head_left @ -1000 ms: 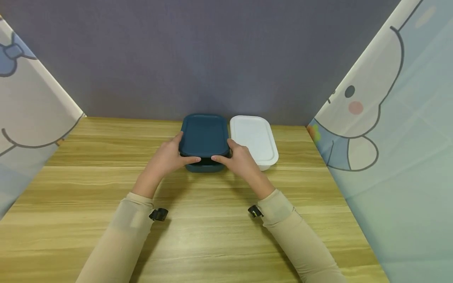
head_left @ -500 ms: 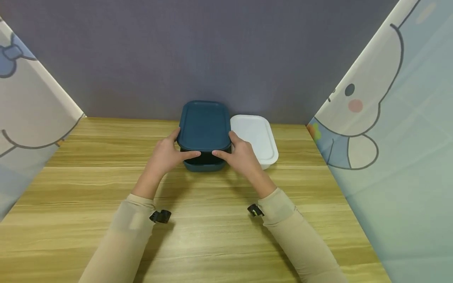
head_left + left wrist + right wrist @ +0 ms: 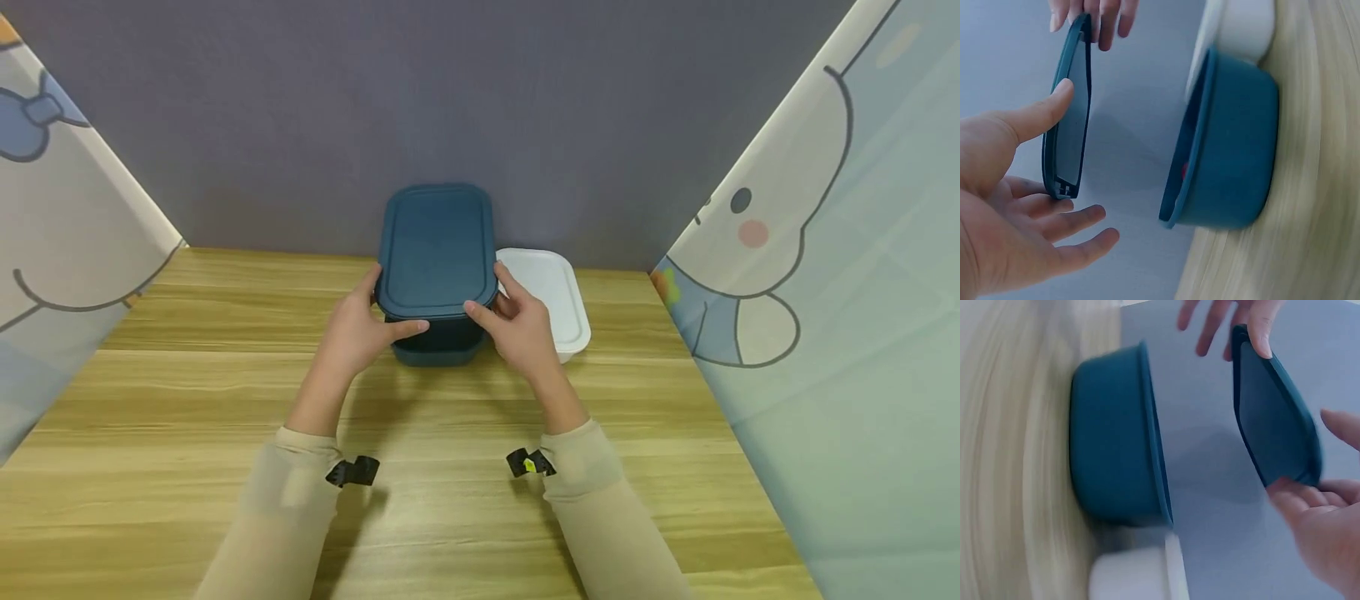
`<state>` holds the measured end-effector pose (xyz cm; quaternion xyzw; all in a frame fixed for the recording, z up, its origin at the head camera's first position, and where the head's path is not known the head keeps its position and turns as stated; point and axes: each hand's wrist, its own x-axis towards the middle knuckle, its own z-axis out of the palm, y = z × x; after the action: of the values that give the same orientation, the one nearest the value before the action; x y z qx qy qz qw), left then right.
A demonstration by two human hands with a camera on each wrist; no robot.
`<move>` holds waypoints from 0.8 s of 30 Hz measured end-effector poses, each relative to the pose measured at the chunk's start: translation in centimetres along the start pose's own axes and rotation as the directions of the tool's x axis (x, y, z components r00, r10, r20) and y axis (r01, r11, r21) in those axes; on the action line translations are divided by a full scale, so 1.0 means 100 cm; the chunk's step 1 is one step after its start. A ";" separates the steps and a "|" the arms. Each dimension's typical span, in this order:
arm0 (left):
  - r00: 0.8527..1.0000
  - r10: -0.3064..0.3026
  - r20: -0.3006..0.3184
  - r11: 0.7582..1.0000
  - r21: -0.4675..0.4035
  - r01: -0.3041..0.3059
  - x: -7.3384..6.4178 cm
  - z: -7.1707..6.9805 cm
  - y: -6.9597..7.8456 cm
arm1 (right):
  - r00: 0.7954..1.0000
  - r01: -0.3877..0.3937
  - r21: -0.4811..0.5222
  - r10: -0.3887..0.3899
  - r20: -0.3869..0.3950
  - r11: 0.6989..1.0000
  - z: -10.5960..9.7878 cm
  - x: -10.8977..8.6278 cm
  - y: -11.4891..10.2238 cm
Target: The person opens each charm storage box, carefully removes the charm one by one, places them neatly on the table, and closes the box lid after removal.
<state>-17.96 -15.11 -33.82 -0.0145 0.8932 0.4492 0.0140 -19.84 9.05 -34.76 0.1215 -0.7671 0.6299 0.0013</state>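
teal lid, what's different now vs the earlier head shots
The teal lid has risen farther above the teal container, so the gap between them is wider. The left hand and right hand have gone up with it, both gripping its edges as before. The teal container and the white lidded container stayed put.

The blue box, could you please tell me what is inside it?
A bit of something red shows inside the blue box in the left wrist view; its walls and the lid hide the rest.

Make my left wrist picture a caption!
Left hand and right hand hold a blue lid above an open box.
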 end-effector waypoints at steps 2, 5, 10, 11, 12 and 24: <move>1.000 -0.002 0.018 0.998 -0.056 0.003 -0.003 0.002 -0.001 | 0.999 0.019 0.128 -0.013 -0.050 0.992 0.002 -0.002 -0.001; 0.998 -0.020 0.057 0.992 -0.124 0.027 -0.007 0.009 -0.004 | 0.989 0.054 0.257 -0.017 -0.144 0.965 0.008 -0.005 -0.003; 0.993 -0.046 0.109 0.988 -0.141 0.061 -0.013 0.021 -0.005 | 0.962 0.112 0.467 0.022 -0.273 0.877 0.017 -0.007 -0.005; 0.993 -0.043 0.111 0.990 -0.130 0.058 -0.013 0.023 -0.003 | 0.958 0.124 0.515 0.033 -0.286 0.848 0.019 -0.009 -0.005; 0.993 -0.037 0.112 0.992 -0.112 0.050 -0.014 0.025 -0.001 | 0.955 0.139 0.556 0.038 -0.294 0.820 0.020 -0.010 -0.005; 0.934 0.331 0.135 0.943 -0.018 -0.331 -0.034 0.028 0.041 | 0.929 0.285 0.625 -0.048 -0.367 0.726 0.036 -0.028 -0.014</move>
<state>-14.70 -10.41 -32.07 0.1668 0.8809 0.4429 -0.0009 -16.34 5.87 -34.52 0.0775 -0.4643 0.8709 0.1417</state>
